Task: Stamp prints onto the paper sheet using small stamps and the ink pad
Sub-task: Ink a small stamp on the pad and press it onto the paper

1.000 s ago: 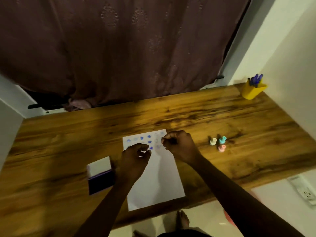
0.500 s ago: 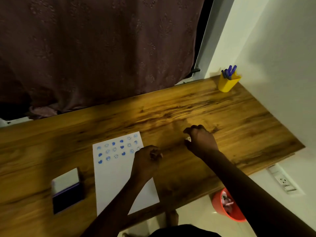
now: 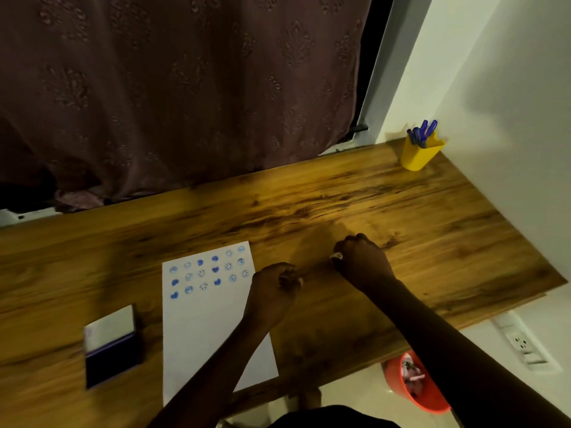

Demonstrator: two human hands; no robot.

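The white paper sheet (image 3: pixel 210 329) lies on the wooden table (image 3: pixel 432 242), with several blue heart and smiley prints across its top. The open ink pad (image 3: pixel 111 347) sits left of the sheet, its pale lid raised. My left hand (image 3: pixel 273 293) is a closed fist at the sheet's right edge; I cannot see anything in it. My right hand (image 3: pixel 363 262) rests on the bare wood further right, fingers closed around a small pale stamp (image 3: pixel 336 256) that peeks out at the thumb. The other small stamps are hidden under this hand.
A yellow cup with blue pens (image 3: pixel 420 154) stands at the table's far right corner against the white wall. A dark curtain hangs behind the table. Below the front edge are a red bucket (image 3: pixel 432 396) and a wall socket (image 3: pixel 522 347).
My right hand left the printed area of the sheet and moved right onto the wood where the small stamps stood. My left hand shifted to the sheet's right edge. My view swung right.
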